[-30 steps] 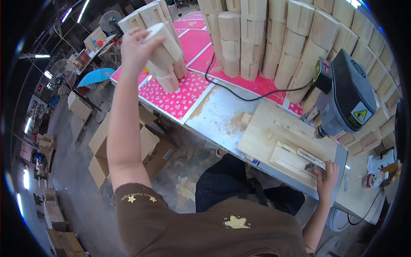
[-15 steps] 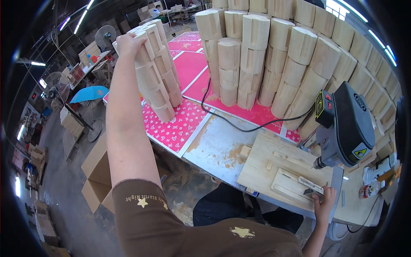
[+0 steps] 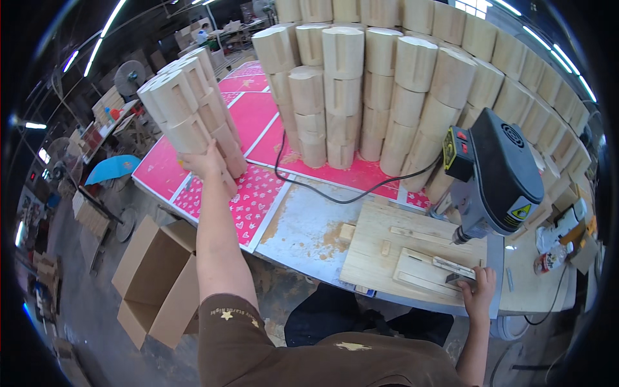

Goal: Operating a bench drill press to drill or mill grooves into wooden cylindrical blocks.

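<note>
My left hand (image 3: 205,161) reaches out to the stacked pale wooden blocks (image 3: 188,132) at the left, its fingers curved against a block low in the stack. These blocks are rounded, with notched sides. At the right, my right hand (image 3: 478,290) grips the end of a wooden jig (image 3: 422,273), beside a small dark metal piece (image 3: 453,279). The jig lies on a plywood board (image 3: 369,261) beneath a black-and-grey bench drill (image 3: 496,174). The drill's chuck (image 3: 460,237) hangs above the board, apart from my right hand.
Tall stacks of similar blocks (image 3: 342,97) line the back and right. A black cable (image 3: 342,200) crosses the pink-covered table (image 3: 255,122). An open cardboard box (image 3: 155,277) stands on the floor at left. A bottle (image 3: 551,259) sits at far right.
My left hand has moved from the top of the left stack down to a lower block. My right hand stays at the jig. The whole view has shifted somewhat.
</note>
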The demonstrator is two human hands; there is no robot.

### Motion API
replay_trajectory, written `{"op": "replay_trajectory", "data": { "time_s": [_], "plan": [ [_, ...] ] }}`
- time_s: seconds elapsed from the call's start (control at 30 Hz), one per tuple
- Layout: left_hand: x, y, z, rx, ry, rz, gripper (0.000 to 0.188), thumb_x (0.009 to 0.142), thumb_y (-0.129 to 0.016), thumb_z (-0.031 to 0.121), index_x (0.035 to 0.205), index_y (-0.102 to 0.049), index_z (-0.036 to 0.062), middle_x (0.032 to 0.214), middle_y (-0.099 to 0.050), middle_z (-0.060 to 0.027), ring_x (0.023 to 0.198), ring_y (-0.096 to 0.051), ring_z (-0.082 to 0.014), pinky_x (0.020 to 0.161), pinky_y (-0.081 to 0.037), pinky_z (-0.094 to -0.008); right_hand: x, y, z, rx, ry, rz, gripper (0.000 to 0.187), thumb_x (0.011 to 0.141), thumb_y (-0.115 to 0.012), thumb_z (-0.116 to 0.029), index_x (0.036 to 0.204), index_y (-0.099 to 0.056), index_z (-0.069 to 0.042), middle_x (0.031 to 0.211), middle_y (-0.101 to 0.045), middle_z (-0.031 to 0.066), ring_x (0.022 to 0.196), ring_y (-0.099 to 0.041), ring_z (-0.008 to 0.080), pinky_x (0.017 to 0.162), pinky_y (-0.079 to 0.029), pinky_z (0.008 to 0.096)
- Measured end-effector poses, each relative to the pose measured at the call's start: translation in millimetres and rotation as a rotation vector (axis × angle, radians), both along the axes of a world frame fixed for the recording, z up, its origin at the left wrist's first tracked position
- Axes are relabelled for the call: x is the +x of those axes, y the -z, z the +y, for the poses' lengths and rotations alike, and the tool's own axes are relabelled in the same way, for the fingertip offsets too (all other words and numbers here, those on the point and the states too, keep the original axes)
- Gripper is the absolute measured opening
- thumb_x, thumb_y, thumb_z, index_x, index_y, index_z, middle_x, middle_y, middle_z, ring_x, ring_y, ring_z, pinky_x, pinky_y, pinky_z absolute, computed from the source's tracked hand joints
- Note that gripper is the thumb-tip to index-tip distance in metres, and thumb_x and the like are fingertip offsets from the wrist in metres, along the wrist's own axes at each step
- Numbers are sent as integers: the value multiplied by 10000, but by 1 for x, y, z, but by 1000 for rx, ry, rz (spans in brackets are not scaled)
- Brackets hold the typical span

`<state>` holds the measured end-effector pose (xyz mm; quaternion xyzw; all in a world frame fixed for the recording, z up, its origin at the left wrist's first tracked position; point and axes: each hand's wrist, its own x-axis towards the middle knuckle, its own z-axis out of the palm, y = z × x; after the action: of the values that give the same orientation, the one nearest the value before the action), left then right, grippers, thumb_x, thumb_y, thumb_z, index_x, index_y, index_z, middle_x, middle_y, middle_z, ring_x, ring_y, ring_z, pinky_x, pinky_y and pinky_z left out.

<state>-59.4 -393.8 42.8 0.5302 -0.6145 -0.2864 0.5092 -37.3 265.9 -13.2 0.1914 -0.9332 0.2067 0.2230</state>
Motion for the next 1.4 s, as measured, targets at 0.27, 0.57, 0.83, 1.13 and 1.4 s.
{"op": "replay_trajectory", "data": {
  "time_s": [0.27, 0.57, 0.83, 1.13, 1.4],
  "plan": [
    [-17, -4, 17, -171, -163, -126, 1049, 670, -769, 412, 1383, -162, -62, 1334, -314, -296, 1248, -340, -423, 1026, -312, -487, 2, -1, 2, -11, -2, -15, 365, 582, -736, -91, 896, -562, -23, 836, -501, 139, 829, -471, 342, 720, -389, 422],
    [-122, -83, 177, -579, 792, 321, 858, 676, -800, 369, 1307, -370, -23, 1236, -449, -223, 1158, -445, -339, 983, -357, -426, -4, -2, 0, -18, -30, 19, 375, 595, -740, -96, 919, -562, -31, 832, -503, 124, 807, -469, 327, 701, -380, 410],
    [-206, -121, 225, -357, 581, -36, 1191, 556, -834, 449, 1402, -127, 0, 1334, -409, -214, 1235, -414, -353, 1039, -326, -434, 0, -3, 1, -9, -7, 14, 393, 578, -762, -139, 906, -575, -32, 826, -512, 123, 810, -475, 324, 710, -393, 412],
    [-158, -115, 259, -408, 763, 301, 945, 543, -774, 339, 1296, -289, 36, 1183, -521, -200, 1092, -521, -373, 952, -396, -448, 4, -1, 5, -24, -45, 40, 409, 577, -772, -132, 924, -582, -31, 830, -519, 121, 802, -477, 320, 704, -390, 412],
    [-11, -47, 322, -586, 1435, 16, 785, 542, -764, 232, 1226, -416, 67, 1050, -558, -171, 1003, -560, -343, 850, -462, -404, 2, 4, 13, 18, -51, 51, 408, 629, -746, -153, 985, -584, -38, 879, -528, 131, 835, -484, 344, 733, -390, 422]
  ]
}}
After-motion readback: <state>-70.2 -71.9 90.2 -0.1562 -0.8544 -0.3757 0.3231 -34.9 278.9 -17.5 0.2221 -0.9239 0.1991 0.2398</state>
